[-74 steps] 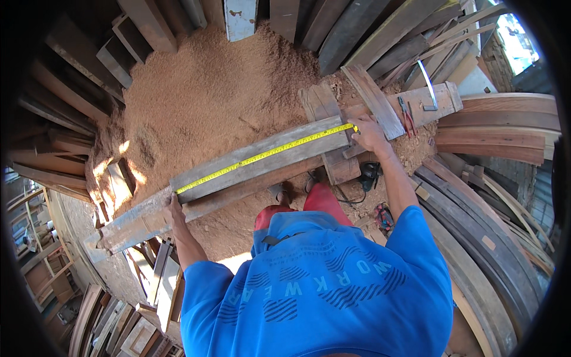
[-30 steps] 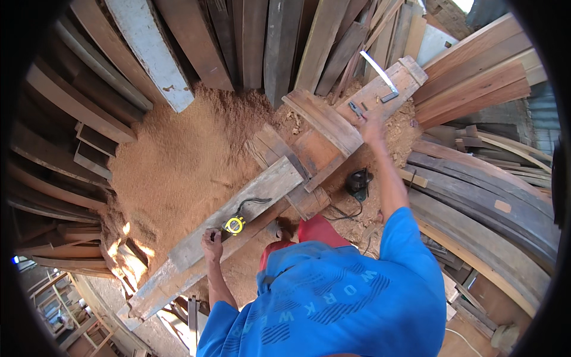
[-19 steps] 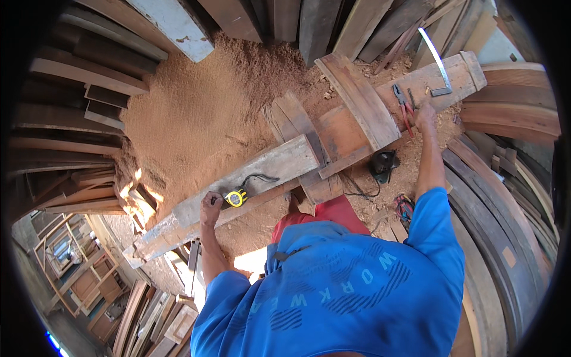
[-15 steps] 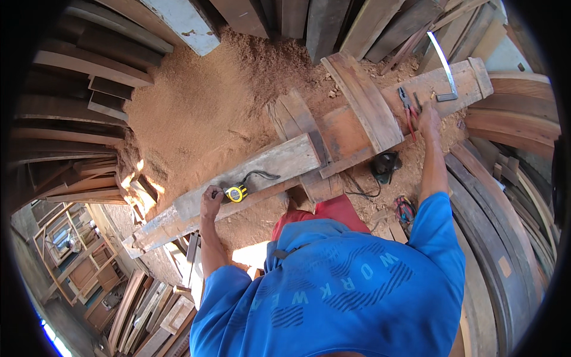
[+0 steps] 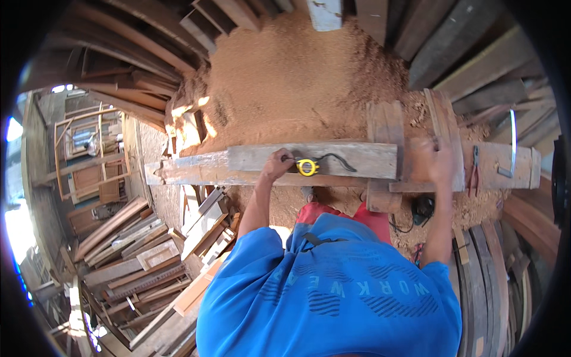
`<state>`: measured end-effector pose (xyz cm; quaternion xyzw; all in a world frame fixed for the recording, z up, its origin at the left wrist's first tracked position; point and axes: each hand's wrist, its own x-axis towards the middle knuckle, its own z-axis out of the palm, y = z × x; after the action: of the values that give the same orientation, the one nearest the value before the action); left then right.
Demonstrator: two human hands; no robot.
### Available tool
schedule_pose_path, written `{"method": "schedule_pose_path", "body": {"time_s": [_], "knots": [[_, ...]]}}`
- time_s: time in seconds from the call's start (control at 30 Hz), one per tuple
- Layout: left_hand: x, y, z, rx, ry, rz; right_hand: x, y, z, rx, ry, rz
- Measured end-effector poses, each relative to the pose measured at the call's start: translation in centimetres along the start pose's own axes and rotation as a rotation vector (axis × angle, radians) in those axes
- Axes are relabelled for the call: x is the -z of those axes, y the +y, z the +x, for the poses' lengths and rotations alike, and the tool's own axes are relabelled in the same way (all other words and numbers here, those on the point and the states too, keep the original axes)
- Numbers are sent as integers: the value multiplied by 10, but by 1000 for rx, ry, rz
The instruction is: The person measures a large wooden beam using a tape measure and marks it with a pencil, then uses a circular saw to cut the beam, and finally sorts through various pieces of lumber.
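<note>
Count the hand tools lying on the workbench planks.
3. A yellow tape measure on the grey plank by the left hand; pliers and a metal square right of the blurred right hand. Others may be hidden.

Lighting: we record strong daylight on the sawdust heap [image 5: 297,77], with blown-out sun patches at its left foot and far left. Shadow: our torso darkens the ground beneath the plank [image 5: 309,160]. Blur: our right hand [image 5: 440,163] is motion-smeared; the left hand [image 5: 276,163] is sharp. Distortion: heavy fisheye bending, black vignette around the rim.
</note>
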<state>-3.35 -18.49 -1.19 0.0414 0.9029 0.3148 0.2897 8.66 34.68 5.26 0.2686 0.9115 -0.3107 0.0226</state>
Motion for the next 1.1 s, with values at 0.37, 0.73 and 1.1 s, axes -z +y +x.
{"method": "schedule_pose_path", "body": {"time_s": [0.37, 0.73, 1.1], "knots": [[-15, -42, -3, -370, 83, -124, -212, -260, -142, 295, -264, -281], [118, -184, -21, -276, 394, -320, -240, -304, -146, 56, -150, -460], [142, -267, 4, 95, 360, -764, -248, -304, -133, -16, -20, -544]]}}
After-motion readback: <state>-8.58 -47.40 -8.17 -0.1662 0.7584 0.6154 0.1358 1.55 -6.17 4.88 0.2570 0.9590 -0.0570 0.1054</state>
